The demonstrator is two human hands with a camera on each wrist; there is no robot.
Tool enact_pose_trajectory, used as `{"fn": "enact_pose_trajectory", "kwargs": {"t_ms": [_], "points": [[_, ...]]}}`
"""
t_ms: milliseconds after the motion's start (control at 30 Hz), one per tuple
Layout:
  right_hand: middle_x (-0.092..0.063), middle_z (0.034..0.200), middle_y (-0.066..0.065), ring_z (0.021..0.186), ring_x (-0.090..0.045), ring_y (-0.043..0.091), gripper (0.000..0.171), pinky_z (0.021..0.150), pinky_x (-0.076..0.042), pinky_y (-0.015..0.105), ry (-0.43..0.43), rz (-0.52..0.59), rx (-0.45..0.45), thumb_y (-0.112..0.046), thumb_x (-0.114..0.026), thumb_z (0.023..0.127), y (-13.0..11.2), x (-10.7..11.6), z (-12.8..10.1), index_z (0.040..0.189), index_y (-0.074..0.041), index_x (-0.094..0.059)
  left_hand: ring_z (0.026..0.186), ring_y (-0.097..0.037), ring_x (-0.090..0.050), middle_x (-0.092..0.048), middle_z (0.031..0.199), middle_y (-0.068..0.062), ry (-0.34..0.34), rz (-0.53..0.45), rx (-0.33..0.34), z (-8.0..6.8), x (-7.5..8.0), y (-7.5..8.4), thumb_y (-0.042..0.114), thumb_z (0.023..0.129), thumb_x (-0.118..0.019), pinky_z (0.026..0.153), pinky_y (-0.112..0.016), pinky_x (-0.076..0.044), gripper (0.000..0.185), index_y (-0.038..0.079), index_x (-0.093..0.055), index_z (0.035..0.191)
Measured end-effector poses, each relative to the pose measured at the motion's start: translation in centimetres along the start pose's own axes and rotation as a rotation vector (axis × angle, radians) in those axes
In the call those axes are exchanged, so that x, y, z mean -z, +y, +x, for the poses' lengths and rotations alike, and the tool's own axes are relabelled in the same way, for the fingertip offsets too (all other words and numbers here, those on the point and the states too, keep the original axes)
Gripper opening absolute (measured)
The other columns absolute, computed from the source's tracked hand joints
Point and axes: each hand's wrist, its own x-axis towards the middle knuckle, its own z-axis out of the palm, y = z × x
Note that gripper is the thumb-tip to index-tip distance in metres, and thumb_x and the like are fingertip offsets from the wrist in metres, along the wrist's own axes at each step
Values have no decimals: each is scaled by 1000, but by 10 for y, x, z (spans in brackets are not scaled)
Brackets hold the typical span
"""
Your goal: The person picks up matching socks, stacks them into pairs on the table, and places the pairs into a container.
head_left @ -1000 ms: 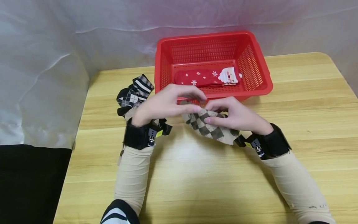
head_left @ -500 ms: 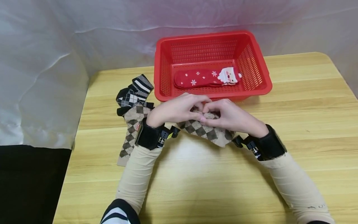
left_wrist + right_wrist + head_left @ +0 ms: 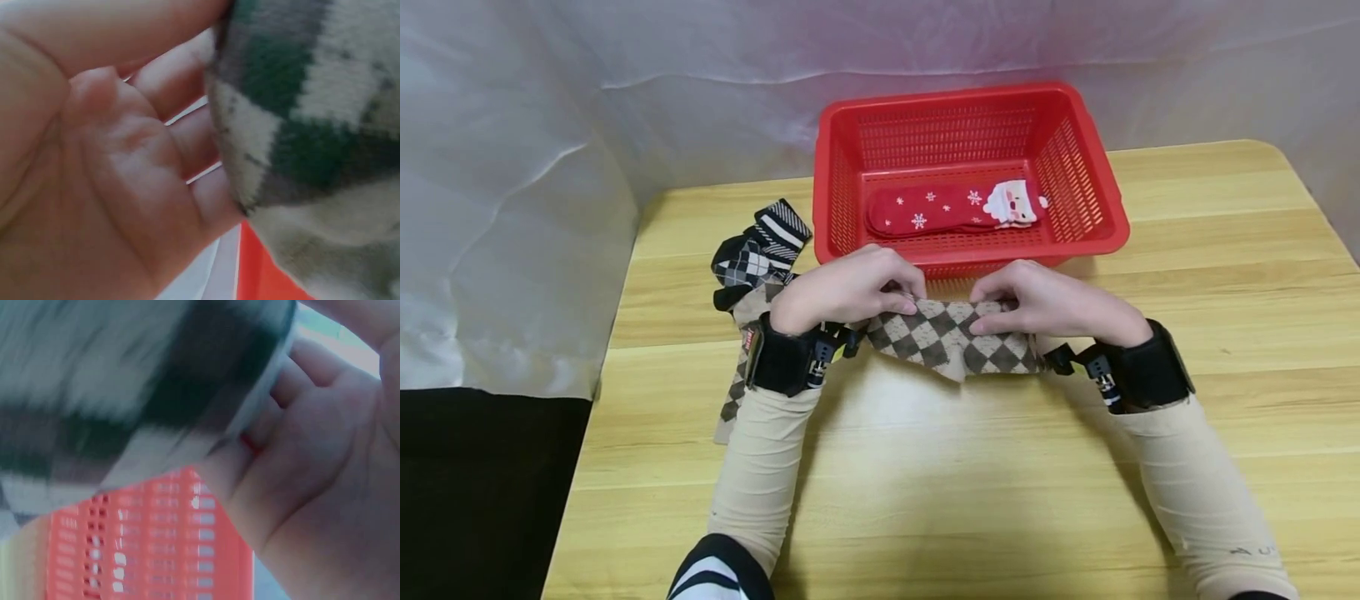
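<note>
A beige and brown diamond-patterned sock [image 3: 942, 333] is stretched sideways between both hands, just in front of the red basket. My left hand [image 3: 857, 287] pinches its left part between thumb and fingers; the left wrist view shows the checked cloth [image 3: 294, 119] against the fingertips. The right part is pinched by my right hand [image 3: 1048, 304], and in the right wrist view the cloth [image 3: 119, 394] covers those fingertips. A matching diamond sock [image 3: 736, 392] lies on the table, partly hidden under my left wrist and forearm.
The red plastic basket [image 3: 970, 257] stands at the back of the table [image 3: 940, 500]. Inside lie red snowflake socks [image 3: 936, 210] with a white-bearded face. Black and white patterned socks [image 3: 763, 246] are heaped left of the basket. A pale curtain [image 3: 715, 92] hangs behind.
The hands first came together over the bunched sock, then moved apart, drawing it out flatter and wider. The basket and the socks in it have stayed put.
</note>
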Motion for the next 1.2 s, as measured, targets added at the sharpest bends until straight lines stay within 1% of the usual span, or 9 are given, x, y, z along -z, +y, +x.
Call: {"fn": "enact_pose_trajectory", "kwargs": {"t_ms": [200, 367, 500, 600, 733, 833, 1000, 1133, 1200], "points": [[-61, 73, -6, 63, -53, 7, 10, 61, -45, 21, -25, -38, -31, -25, -74, 88, 8, 8, -7, 93, -18, -70, 76, -15, -51, -62, 87, -4, -49, 2, 78, 2, -4, -1, 4, 96, -58, 73, -27, -43, 11, 8, -68, 92], [-54, 70, -3, 63, -49, 8, 8, 61, -42, 22, -76, -61, -78, -18, -68, 92, 13, 6, -2, 87, -13, -66, 72, -15, -46, -54, 83, -4, -82, 59, 136, 13, -18, -1, -5, 92, -49, 66, -23, -37, 19, 5, -64, 91], [-48, 66, -3, 62, -47, 9, 14, 61, -40, 23, -93, -92, -118, -13, -64, 94, 17, 1, 3, 81, -10, -61, 76, -16, -48, -54, 85, -4, -89, 158, 177, 22, -28, -2, 1, 95, -51, 67, -23, -37, 15, 6, -63, 90], [-45, 64, -2, 59, -46, 10, 16, 59, -39, 23, -92, -95, -152, -11, -64, 94, 20, -2, 7, 79, -9, -59, 82, -17, -50, -55, 91, -3, -113, 159, 253, 27, -33, -3, -2, 93, -54, 69, -24, -39, 15, 8, -64, 97], [-45, 63, -2, 58, -47, 10, 16, 57, -40, 23, -86, -89, -195, -11, -65, 93, 23, -2, 8, 79, -8, -59, 83, -17, -50, -53, 92, -3, -173, 130, 338, 34, -38, -8, -7, 90, -54, 70, -25, -41, 23, 9, -63, 105], [-46, 64, -1, 57, -49, 11, 15, 56, -42, 24, -86, -106, -250, -12, -67, 92, 25, -2, 7, 80, -7, -60, 86, -17, -50, -52, 93, -2, -193, 160, 357, 38, -41, -14, -7, 90, -54, 74, -25, -42, 26, 10, -62, 108], [-52, 71, 3, 58, -49, 13, 12, 56, -42, 26, -81, -140, -316, -12, -68, 91, 32, -2, 6, 85, -5, -61, 94, -19, -52, -55, 102, -5, -185, 206, 371, 41, -43, -20, -5, 91, -54, 80, -26, -44, 25, 10, -62, 109], [-52, 72, 4, 61, -48, 14, 11, 59, -40, 28, -71, -146, -311, -12, -69, 90, 38, -5, 7, 88, -4, -61, 94, -19, -53, -58, 105, -6, -148, 198, 350, 41, -46, -19, -4, 92, -53, 81, -27, -44, 25, 10, -63, 111], [-51, 72, 4, 63, -48, 15, 11, 60, -39, 28, -62, -145, -305, -11, -69, 90, 40, -6, 8, 89, -4, -61, 92, -19, -54, -60, 104, -6, -121, 201, 314, 42, -47, -15, -1, 94, -53, 80, -27, -45, 23, 10, -63, 111]]}}
